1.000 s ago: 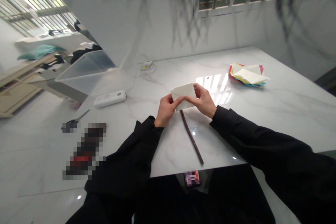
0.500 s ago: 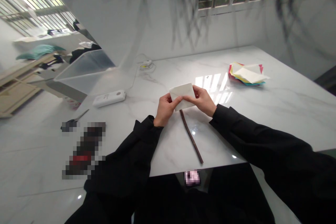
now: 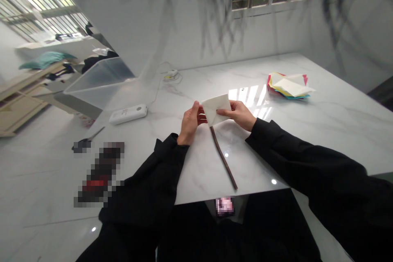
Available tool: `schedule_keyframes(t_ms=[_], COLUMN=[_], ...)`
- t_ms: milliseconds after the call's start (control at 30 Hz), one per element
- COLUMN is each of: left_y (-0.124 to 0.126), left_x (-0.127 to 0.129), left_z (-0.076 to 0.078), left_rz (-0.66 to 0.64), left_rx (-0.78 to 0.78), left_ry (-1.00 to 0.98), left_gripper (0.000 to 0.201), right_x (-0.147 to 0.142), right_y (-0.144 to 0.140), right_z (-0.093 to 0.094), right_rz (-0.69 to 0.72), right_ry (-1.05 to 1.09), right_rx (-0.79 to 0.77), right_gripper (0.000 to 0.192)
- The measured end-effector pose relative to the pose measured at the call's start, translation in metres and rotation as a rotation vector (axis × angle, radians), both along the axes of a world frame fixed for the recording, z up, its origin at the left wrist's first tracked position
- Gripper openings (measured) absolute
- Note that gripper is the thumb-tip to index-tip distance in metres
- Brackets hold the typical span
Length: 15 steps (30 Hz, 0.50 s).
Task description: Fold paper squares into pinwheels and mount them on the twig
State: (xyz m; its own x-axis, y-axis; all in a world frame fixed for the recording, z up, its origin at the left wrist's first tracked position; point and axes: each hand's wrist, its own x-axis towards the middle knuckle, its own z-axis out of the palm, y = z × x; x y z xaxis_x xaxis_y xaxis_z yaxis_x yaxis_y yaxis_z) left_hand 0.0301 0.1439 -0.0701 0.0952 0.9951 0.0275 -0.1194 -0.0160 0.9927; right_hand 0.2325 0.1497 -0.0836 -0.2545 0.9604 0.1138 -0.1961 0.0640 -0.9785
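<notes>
I count two hands of mine in view: my left hand (image 3: 189,123) and my right hand (image 3: 240,114). Between them there is one folded white paper (image 3: 216,108). On the surface (image 3: 322,131) lies one long dark brown stick (image 3: 223,158), one stack of coloured papers (image 3: 288,86) whose sheets I cannot count apart, one white power strip (image 3: 128,114), one small white plug with its cable (image 3: 170,75), and one clear plastic bin (image 3: 101,82) at the surface's far left. On the floor to my left I see one pair of scissors (image 3: 89,140).
</notes>
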Motion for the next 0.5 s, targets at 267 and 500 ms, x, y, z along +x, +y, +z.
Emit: schedule_keyframes(t_ms=[267, 500], left_y=[0.003, 0.001], left_x=[-0.006, -0.008], left_z=[-0.013, -0.010], left_rz=[0.054, 0.130], left_rx=[0.346, 0.433], left_ry=[0.636, 0.877], left_gripper=[0.020, 0.020], right_x=[0.030, 0.040], right_y=[0.018, 0.022], right_z=[-0.007, -0.006], right_rz=[0.072, 0.126], right_ry=[0.041, 0.040], right_rx=[-0.136, -0.166], right_gripper=[0.048, 0.044])
